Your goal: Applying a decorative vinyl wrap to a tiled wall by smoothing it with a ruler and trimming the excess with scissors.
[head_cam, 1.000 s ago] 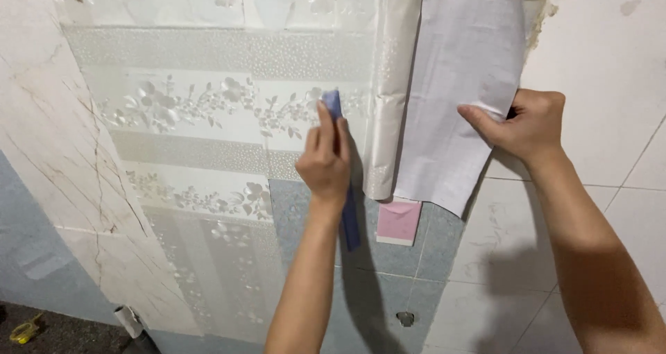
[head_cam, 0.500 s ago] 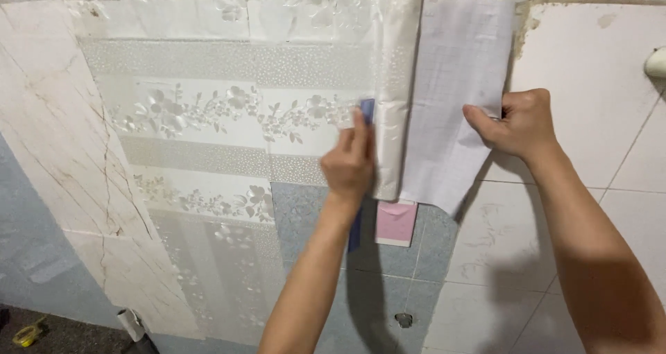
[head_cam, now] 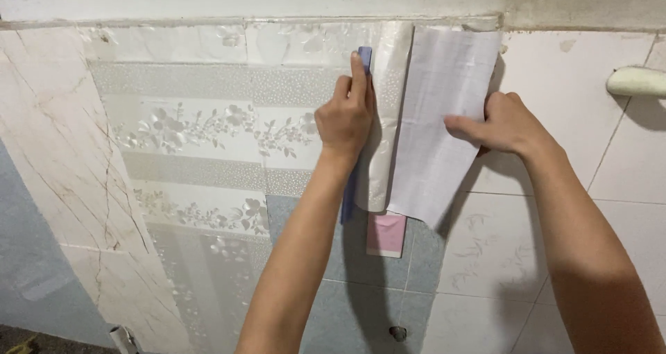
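Observation:
My left hand (head_cam: 345, 115) grips a long blue scraper (head_cam: 365, 54) and presses it upright against a pale flower-patterned wall sticker (head_cam: 208, 128) stuck on the tiled wall. The tool's top shows above my fingers and its lower end below my wrist. Just right of the scraper hangs the sticker's loose, unstuck edge (head_cam: 386, 97). My right hand (head_cam: 503, 124) pinches the white backing paper (head_cam: 437, 118) and holds it away from the wall to the right.
A small pink card (head_cam: 386, 235) is stuck on the grey-blue tiles (head_cam: 361, 305) below the sheet. White tiles (head_cam: 576, 90) lie to the right, with a white wall fitting (head_cam: 635, 81) at the far right. A ledge (head_cam: 243, 0) runs along the top.
My left hand has slid the scraper up the wall toward the top edge of the sticker. My right hand still holds the backing paper; the view has shifted with my head.

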